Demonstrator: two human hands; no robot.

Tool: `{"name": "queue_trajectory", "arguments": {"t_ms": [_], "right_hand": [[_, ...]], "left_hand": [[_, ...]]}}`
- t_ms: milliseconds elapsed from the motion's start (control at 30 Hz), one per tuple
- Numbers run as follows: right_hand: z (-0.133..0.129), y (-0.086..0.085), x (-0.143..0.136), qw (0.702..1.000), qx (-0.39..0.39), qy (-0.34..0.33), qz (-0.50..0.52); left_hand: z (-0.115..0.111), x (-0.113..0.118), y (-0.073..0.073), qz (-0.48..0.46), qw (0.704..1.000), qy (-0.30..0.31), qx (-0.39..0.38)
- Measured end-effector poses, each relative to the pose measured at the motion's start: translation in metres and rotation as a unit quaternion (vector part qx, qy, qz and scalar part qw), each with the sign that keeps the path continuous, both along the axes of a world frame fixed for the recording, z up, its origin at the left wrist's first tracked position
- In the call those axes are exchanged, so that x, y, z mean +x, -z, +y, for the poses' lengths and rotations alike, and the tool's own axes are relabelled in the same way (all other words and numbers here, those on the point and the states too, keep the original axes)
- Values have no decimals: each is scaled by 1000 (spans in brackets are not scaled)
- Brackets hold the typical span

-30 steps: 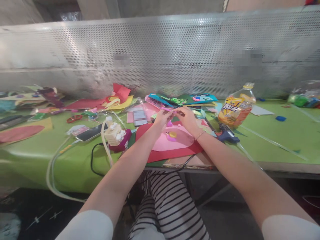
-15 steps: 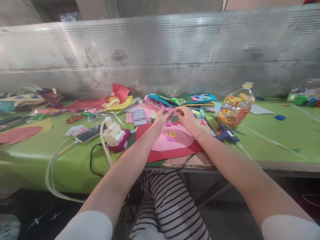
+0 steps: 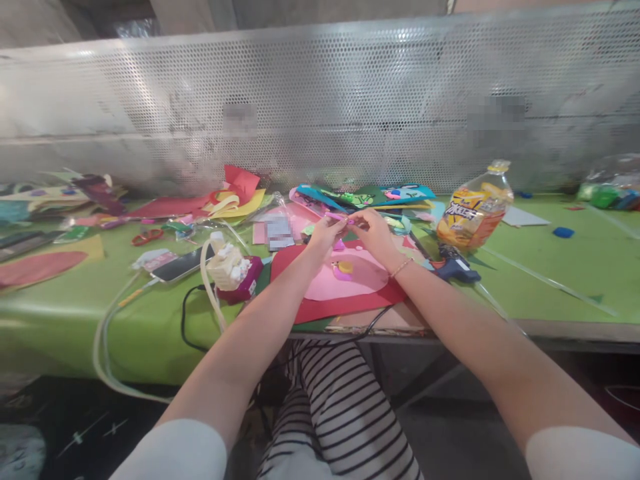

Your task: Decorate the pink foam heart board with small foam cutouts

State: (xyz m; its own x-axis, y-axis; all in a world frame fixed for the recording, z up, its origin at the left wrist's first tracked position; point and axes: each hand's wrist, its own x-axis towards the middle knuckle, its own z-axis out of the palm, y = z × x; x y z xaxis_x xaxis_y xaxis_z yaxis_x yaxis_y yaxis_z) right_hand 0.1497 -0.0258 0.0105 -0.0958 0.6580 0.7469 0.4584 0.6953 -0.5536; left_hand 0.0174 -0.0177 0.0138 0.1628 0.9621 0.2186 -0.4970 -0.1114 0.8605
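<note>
My left hand (image 3: 325,235) and my right hand (image 3: 371,230) meet above the craft sheets, fingertips pinched on a thin pink-purple strip (image 3: 340,217); its exact kind is too small to make out. Beneath them lies a pink paper oval (image 3: 320,287) on a larger red sheet (image 3: 286,263). On the oval sits a small snail-like figure (image 3: 343,270) with a yellow round top and a pink base. Another small pink piece (image 3: 339,245) shows just below my fingers.
A glue gun (image 3: 456,267) and a plastic bottle (image 3: 473,210) stand to the right. At left are a power adapter (image 3: 227,267) with cables, a phone (image 3: 183,265) and red scissors (image 3: 147,237). Coloured craft sheets (image 3: 365,197) lie behind, before a perforated metal panel (image 3: 320,100).
Both hands stay together on the pink-purple strip, with only a slight shift of the fingers. The view has moved a little; nothing else has visibly changed.
</note>
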Motion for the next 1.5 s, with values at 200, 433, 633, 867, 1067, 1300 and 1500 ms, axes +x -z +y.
{"name": "queue_trajectory", "arguments": {"t_ms": [200,433,633,867,1067,1300,1500], "right_hand": [[1,0,2,1000,17,-7,-15],[-1,-2,4,997,40,2,-63],[-1,-1,2,997,38,-27,-55],[0,1,-1,998,35,-33,-35],[2,3,1,998,48,-19,-28],[0,-1,1,998,47,-19,-45],[-3,-1,2,992,66,-29,-103]], "left_hand": [[0,-2,-4,-1,999,-13,-32],[0,-1,-4,5,999,-17,-27],[1,-2,-2,16,1000,-16,-3],[5,-4,1,46,998,-20,26],[6,-3,3,63,997,-1,53],[6,-4,0,64,998,-3,17],[5,-5,0,67,998,-5,17]]}}
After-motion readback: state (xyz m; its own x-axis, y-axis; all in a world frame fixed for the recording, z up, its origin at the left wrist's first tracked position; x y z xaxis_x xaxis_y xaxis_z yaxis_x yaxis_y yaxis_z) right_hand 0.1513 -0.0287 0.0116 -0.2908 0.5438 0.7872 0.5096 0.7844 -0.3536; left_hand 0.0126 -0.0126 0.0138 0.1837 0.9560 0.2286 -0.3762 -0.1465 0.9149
